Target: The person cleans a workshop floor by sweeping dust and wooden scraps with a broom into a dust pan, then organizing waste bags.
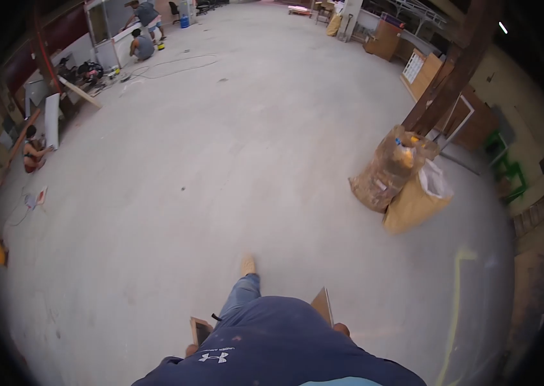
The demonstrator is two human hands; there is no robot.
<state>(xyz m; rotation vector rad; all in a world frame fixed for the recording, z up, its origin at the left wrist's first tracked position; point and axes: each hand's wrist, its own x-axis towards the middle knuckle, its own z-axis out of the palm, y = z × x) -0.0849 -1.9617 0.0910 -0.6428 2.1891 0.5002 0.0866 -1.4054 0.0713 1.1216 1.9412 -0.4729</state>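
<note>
Head view, looking down over own navy shirt (272, 350) at a wide concrete floor (220, 180). Left hand (190, 350) shows only as a sliver of skin at the shirt edge, right under a small framed wooden piece (201, 330) that stands upright at the left hip. Fingers are hidden, so the grip cannot be told. Right hand (343, 330) also barely shows, just knuckles at the base of a wooden board (323, 304) that sticks up edge-on at the right hip. It is touching or just beside the board, grasp not visible. One leg in jeans (241, 294) is forward, tan shoe (247, 264) on the floor. To the right and well apart, a clear plastic bag of scraps (391, 168) leans against a tan sack (415, 202), near a dark wooden post (452, 77). A yellow line (455, 302) is painted on the floor at right. Far off at top left, two people (144, 29) are by a wall, one crouched, with a cable (175, 64) on the floor near them. Another person (32, 151) crouches at the left edge beside a white panel (52, 119). Wooden boards and cabinets (423, 71) line the right wall.
</note>
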